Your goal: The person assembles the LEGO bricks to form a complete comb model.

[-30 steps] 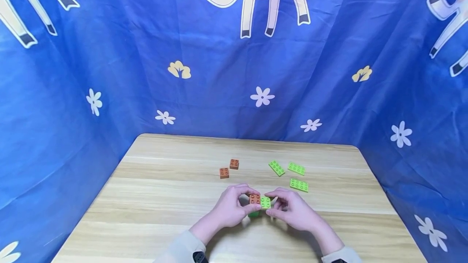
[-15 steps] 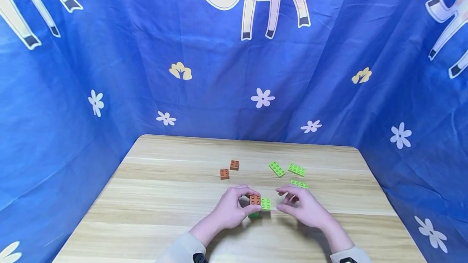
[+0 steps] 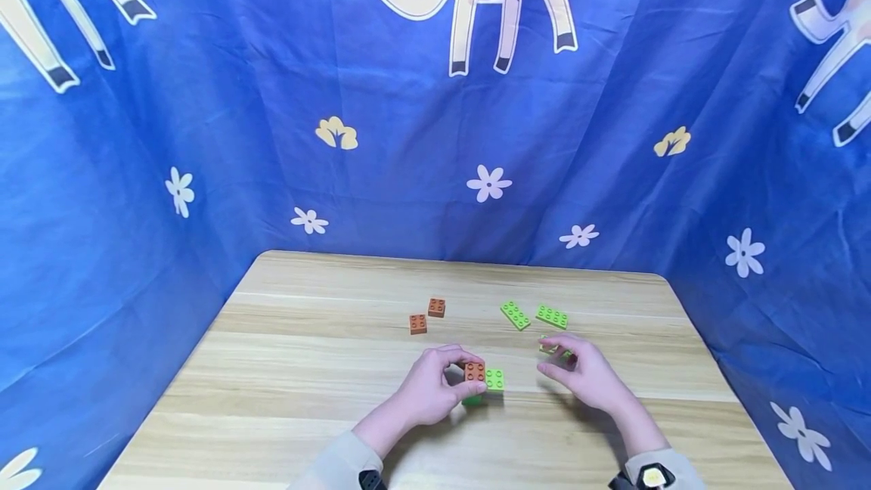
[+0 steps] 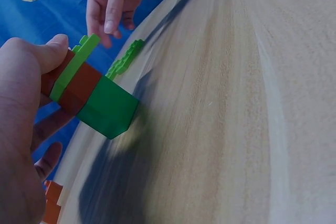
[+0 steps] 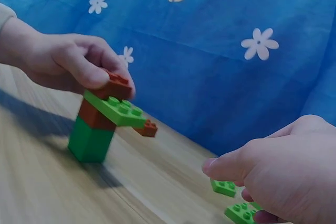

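Observation:
My left hand (image 3: 432, 392) pinches the reddish-brown top brick (image 3: 474, 372) of a small stack between thumb and fingers. Below that brick, a light green plate (image 5: 116, 109) juts out to one side. Under the plate come another brown brick (image 5: 96, 115) and a dark green block (image 5: 90, 142) at the bottom, upright on the table. My right hand (image 3: 584, 376) is away to the right, thumb and fingers apart, over a loose light green eight-stud plate (image 3: 547, 343). Its fingers partly cover that plate in the head view.
Two more light green plates, one slanted (image 3: 515, 315) and one beyond the right hand (image 3: 552, 316), lie on the wooden table (image 3: 286, 369). Two loose brown bricks, a nearer one (image 3: 418, 324) and a farther one (image 3: 437, 308), lie beyond my left hand. A blue curtain (image 3: 408, 172) surrounds the table.
My right hand has let go of the light green plate on the stack and moved right, to the nearest loose plate. My left hand keeps its hold on the stack.

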Tool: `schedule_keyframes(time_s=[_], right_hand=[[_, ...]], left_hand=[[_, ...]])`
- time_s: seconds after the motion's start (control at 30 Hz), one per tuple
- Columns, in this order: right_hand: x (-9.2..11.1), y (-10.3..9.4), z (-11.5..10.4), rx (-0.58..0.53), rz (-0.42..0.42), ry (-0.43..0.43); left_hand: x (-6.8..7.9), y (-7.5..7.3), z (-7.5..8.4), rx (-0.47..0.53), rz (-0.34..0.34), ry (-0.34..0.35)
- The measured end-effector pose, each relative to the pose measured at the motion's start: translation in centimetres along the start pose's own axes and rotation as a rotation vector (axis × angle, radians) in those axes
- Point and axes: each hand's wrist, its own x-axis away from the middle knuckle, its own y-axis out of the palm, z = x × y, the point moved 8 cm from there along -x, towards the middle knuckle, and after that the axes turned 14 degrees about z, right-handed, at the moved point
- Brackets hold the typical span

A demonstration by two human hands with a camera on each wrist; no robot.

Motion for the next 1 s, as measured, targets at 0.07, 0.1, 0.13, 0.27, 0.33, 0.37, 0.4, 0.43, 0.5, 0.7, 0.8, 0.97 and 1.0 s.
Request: schedule_keyframes(time_s=[0.07, 0.1, 0.13, 0.27, 0.33, 0.37, 0.4, 0.43, 0.5, 0.7, 0.8, 0.97, 1.0], right_hand=[[-0.1, -0.1, 0.5, -0.002, 0.006, 0.011], [-0.1, -0.2, 0.7, -0.001, 0.012, 0.009], [-0.2, -0.3, 0.9, 0.001, 0.016, 0.01], [-0.4, -0.6, 1.7, 0.018, 0.037, 0.003], [-0.5, -0.8, 2.0, 0.024, 0.05, -0.002], [-0.5, -0.9, 2.1, 0.027, 0.055, -0.003], [-0.6, -0.9, 2.3, 0.027, 0.062, -0.003], [-0.7, -1.0, 2.5, 0.028, 0.068, -0.003], [-0.8, -1.1, 2.9, 0.031, 0.078, -0.002], [-1.0, -1.5, 3.8, 0.065, 0.098, 0.004], [-1.0, -1.6, 4.2, 0.097, 0.11, 0.006], [-1.1, -1.5, 4.9, 0.105, 0.12, 0.019], [-1.1, -1.5, 5.0, 0.106, 0.122, 0.024]], left_hand=[[0.0, 0.0, 0.0, -0.001, 0.0, -0.001], [0.0, 0.0, -0.1, -0.002, 0.0, -0.002], [0.0, 0.0, -0.1, -0.002, -0.001, -0.003], [0.0, 0.1, -0.1, -0.001, -0.002, -0.007], [0.0, 0.1, -0.2, 0.0, -0.003, -0.009], [0.0, 0.1, -0.2, -0.001, -0.002, -0.01], [0.0, 0.1, -0.2, -0.002, -0.002, -0.011], [0.1, 0.1, -0.2, -0.004, -0.001, -0.011], [0.1, 0.1, -0.2, -0.004, -0.001, -0.013], [0.1, 0.1, -0.2, 0.003, -0.003, -0.024], [0.1, 0.0, -0.2, 0.002, -0.003, -0.029], [0.1, 0.0, -0.1, -0.001, -0.001, -0.031], [0.1, 0.0, -0.1, -0.002, -0.001, -0.03]])
